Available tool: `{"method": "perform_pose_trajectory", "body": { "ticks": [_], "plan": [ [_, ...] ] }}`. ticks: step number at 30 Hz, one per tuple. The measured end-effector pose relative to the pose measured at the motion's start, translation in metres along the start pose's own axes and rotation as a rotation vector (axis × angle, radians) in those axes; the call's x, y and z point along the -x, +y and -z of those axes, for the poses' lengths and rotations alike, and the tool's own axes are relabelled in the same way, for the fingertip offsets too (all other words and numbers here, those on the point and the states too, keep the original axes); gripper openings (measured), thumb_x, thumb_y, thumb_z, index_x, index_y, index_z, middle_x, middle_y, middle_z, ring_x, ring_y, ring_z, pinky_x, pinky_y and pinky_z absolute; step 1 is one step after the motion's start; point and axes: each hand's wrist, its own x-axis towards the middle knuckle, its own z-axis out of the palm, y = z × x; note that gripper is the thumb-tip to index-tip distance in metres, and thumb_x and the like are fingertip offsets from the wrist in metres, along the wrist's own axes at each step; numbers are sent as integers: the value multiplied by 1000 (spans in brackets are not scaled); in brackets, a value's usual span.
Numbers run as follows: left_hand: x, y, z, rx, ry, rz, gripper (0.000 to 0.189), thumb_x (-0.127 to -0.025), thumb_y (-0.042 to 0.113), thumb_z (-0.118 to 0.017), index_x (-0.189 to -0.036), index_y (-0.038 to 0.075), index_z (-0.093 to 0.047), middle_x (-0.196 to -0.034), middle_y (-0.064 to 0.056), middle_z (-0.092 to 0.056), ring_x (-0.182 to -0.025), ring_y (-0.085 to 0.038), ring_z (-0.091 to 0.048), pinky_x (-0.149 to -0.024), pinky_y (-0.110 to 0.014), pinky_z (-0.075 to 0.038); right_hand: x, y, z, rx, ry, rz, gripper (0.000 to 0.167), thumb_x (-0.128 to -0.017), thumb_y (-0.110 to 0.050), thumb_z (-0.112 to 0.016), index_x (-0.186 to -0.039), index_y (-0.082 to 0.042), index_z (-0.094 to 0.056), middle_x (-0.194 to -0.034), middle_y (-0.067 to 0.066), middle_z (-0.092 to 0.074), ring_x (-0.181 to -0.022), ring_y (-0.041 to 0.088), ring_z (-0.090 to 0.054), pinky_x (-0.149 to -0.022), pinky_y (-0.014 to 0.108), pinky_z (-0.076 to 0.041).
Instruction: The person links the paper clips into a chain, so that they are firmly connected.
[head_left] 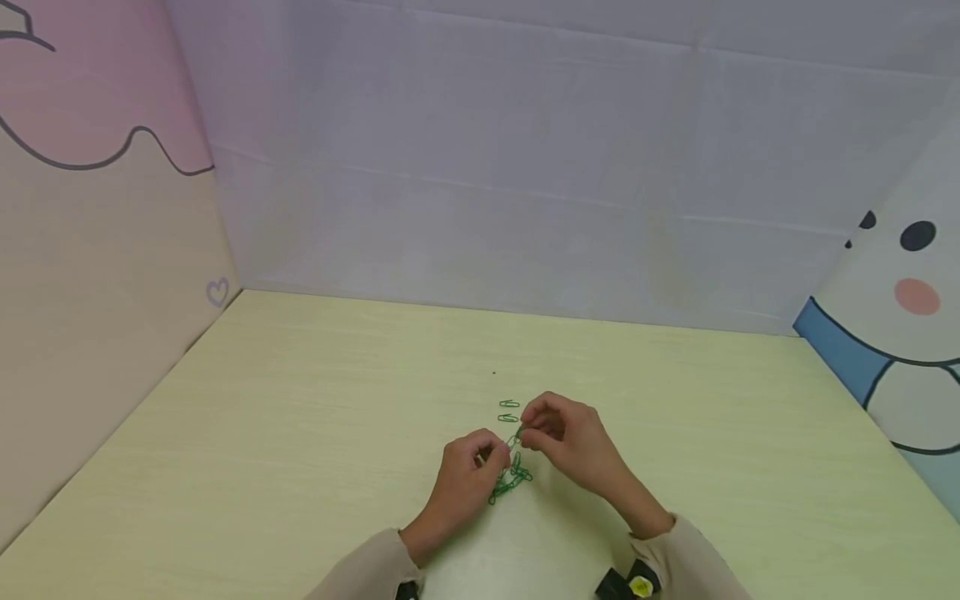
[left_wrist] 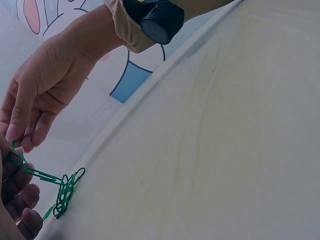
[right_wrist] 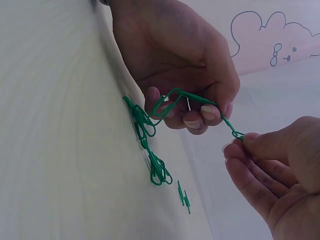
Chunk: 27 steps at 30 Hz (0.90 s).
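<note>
A chain of green paper clips (right_wrist: pixel 159 170) lies partly in a heap on the table, and its upper end rises to both hands. My left hand (head_left: pixel 468 473) pinches a clip of that chain between thumb and forefinger, as the right wrist view shows. From the other side my right hand (head_left: pixel 573 442) pinches a green paper clip (right_wrist: pixel 238 134) hooked at the chain's end; most of this clip is hidden by the fingertips. The linked clips hang below the left fingers (left_wrist: pixel 30 195) down to the heap.
Two loose green paper clips, a far one (head_left: pixel 509 403) and a nearer one (head_left: pixel 507 418), lie on the pale table (head_left: pixel 337 400) beyond the hands. A tiny dark speck (head_left: pixel 493 372) is farther back. Printed panels wall the table on three sides.
</note>
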Motion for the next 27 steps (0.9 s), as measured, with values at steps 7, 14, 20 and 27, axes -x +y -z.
{"method": "perform_pose_trajectory", "body": {
  "ticks": [7,14,20,27],
  "plan": [
    [0,-2,1,3,-17,10,19,-91,11,-56,-75,7,-66,-74,0,-64,-66,-2,-49,-62,-18,-40,-2,-2,2,-45,21,-13,9,-87,-4,-66,-94,-2,-61,-85,9,-69,-75,21,-70,-68,22,-54],
    [0,-2,2,-13,-67,-2,19,-95,14,-54,-86,11,-71,-87,-2,-69,-74,-3,-54,-66,-20,-43,-3,-7,1,-41,85,3,8,-85,0,-67,-92,-3,-64,-84,7,-70,-74,14,-68,-67,23,-54],
    [1,0,4,-6,-54,-5,21,-97,15,-51,-104,10,-71,-100,-4,-70,-75,-6,-54,-65,-19,-43,-2,-13,1,11,96,38,6,-85,-3,-68,-89,-7,-66,-82,3,-70,-72,9,-64,-64,24,-53],
    [1,0,4,66,-21,-27,22,-99,13,-48,-103,9,-69,-96,-6,-68,-75,-8,-54,-69,-21,-44,-2,-14,0,42,77,70,10,-85,-3,-68,-85,-12,-66,-80,-2,-70,-73,4,-64,-64,24,-52]
  ]
}}
